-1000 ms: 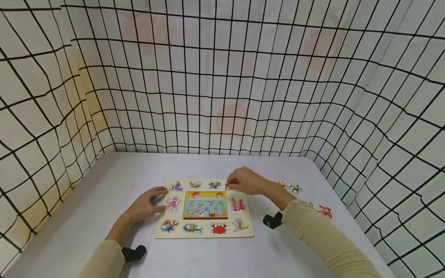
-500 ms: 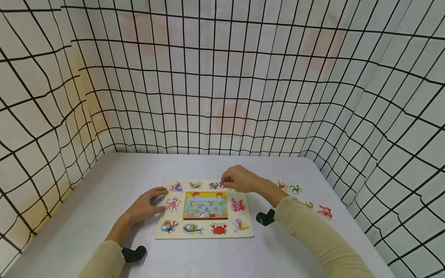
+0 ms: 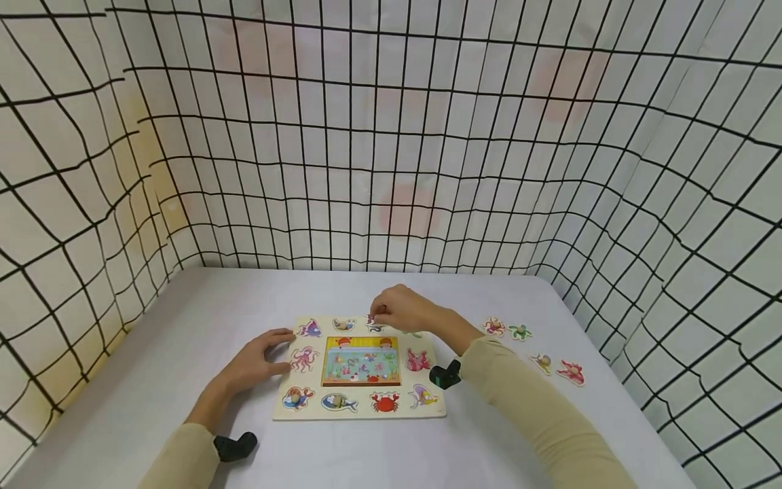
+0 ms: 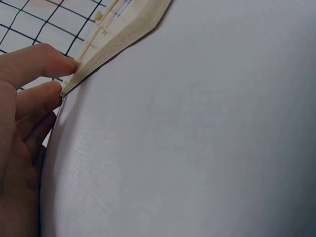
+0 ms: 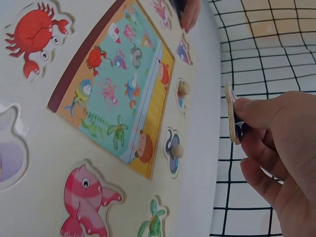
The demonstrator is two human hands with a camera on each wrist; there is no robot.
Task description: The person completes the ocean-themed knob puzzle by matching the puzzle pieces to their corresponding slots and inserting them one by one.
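Note:
A wooden puzzle board (image 3: 364,409) with sea-animal shapes around an aquarium picture lies on the white table. My left hand (image 3: 259,356) touches its left edge with thumb and fingers spread apart; in the left wrist view the fingertips (image 4: 69,64) meet the edge. My right hand (image 3: 403,309) is over the board's back edge. Between its thumb and fingers it pinches a thin wooden puzzle piece (image 5: 230,116), seen mostly edge-on, its picture turned toward the fingers. Beside it on the board sits a blue-grey knobbed piece (image 5: 173,155).
Several loose pieces lie right of the board, among them a green one (image 3: 520,331), a red one (image 3: 571,372) and a reddish many-armed one (image 3: 494,327). Knobbed fish (image 3: 334,401) and hermit-crab (image 3: 296,398) pieces sit in the board. Black-lined netting (image 3: 391,170) surrounds the table.
My right hand has moved left along the board's back edge, carrying the puzzle piece. The left hand and the board stay in place.

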